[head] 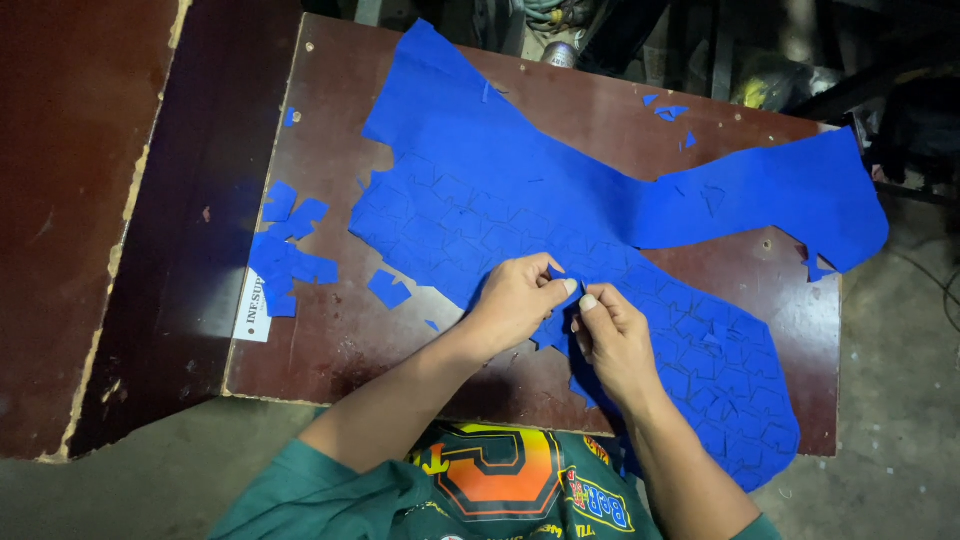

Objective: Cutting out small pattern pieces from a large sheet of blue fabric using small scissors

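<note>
A large blue sheet (480, 190), scored into many small cut shapes, lies across a dark brown table (340, 340). My left hand (515, 300) and my right hand (612, 335) meet at the sheet's near edge. Both pinch the blue material between thumb and fingers, their fingertips almost touching. A pile of small blue cut pieces (285, 255) lies to the left of the sheet, and one loose piece (388, 288) sits closer to my left hand.
A darker wooden panel (70, 200) adjoins the table on the left. A white label (255, 305) is stuck near the table's left edge. Small blue scraps (670, 110) lie at the far side. Dark clutter fills the floor beyond the table.
</note>
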